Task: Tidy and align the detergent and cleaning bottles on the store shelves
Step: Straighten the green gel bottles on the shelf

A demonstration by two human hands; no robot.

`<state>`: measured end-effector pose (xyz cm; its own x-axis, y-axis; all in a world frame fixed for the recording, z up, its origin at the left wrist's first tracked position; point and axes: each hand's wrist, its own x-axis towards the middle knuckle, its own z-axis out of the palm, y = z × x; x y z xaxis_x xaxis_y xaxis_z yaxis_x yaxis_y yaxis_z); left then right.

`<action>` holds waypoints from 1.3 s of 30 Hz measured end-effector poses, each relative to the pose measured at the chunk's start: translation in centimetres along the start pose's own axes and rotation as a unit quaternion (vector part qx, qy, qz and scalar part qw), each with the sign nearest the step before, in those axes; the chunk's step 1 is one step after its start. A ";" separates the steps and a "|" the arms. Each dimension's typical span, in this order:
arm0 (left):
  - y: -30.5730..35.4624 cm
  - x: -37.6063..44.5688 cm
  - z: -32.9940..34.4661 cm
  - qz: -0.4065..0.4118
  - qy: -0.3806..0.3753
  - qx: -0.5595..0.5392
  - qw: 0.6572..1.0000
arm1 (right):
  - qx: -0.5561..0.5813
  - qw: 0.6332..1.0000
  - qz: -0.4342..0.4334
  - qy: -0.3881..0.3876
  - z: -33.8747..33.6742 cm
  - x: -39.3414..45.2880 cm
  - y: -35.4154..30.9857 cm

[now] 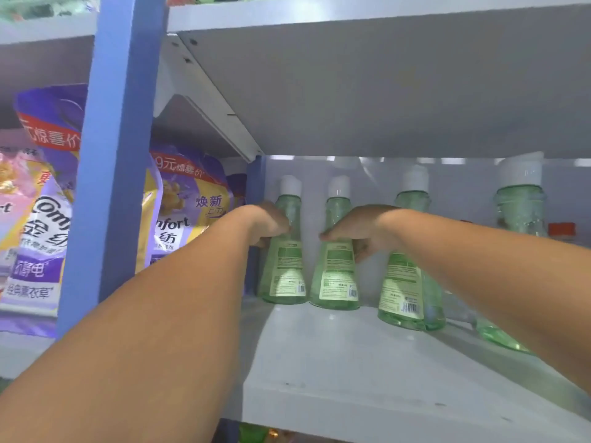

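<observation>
Our left hand (267, 223) holds one green bottle (283, 270), right hand (359, 228) its neighbour (335, 276); purple pouches (188, 203) crowd nine o'clock, beyond the blue post (108, 174).

Left hand (267, 223), right hand (361, 230) outstretched, curled

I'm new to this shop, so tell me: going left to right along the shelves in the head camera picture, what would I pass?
Purple softener pouches → blue upright post → first green bottle, in the left hand → second green bottle, in the right hand → third green bottle → red cap.

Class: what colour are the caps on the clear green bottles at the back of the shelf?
White caps, seen in the head view.
</observation>
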<state>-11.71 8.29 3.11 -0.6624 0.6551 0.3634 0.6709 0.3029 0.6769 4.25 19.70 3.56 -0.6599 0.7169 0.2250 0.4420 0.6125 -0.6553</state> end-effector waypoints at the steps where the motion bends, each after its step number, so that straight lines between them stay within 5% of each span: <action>1: -0.1 0.1 0.0 0.003 -0.003 0.008 1.000 | 0.004 1.000 -0.002 0.024 0.0 0.3 0.0; 5: -0.3 -0.5 -0.3 0.007 0.032 0.085 0.996 | 0.015 0.996 -0.043 0.078 0.0 1.2 0.5; 10: -0.6 0.0 0.1 -0.015 0.065 -0.005 0.998 | 0.121 0.989 -0.083 0.021 -0.2 1.8 0.8; 17: -0.5 -0.7 -0.1 0.002 0.070 0.065 0.995 | 0.100 0.990 -0.093 0.022 0.1 1.8 0.7; 21: -0.7 -0.9 0.2 -0.035 0.045 -0.076 0.995 | 0.150 0.982 -0.116 0.006 0.6 1.7 0.7; 29: -0.7 -2.2 -0.1 0.005 0.093 0.072 0.993 | 0.113 0.984 -0.136 0.026 0.8 1.5 1.0; 32: -0.6 -2.6 0.2 -0.034 0.049 -0.030 0.998 | 0.112 0.987 -0.119 0.008 1.0 1.2 1.1; 39: -0.3 -3.0 0.1 -0.037 0.033 -0.052 0.997 | 0.073 0.989 -0.117 0.046 1.7 1.4 1.4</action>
<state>-9.90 6.33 1.75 -0.7325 0.5847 0.3487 0.5827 0.2735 0.7653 2.97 20.99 1.75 -0.6729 0.5930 0.4423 0.1871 0.7149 -0.6737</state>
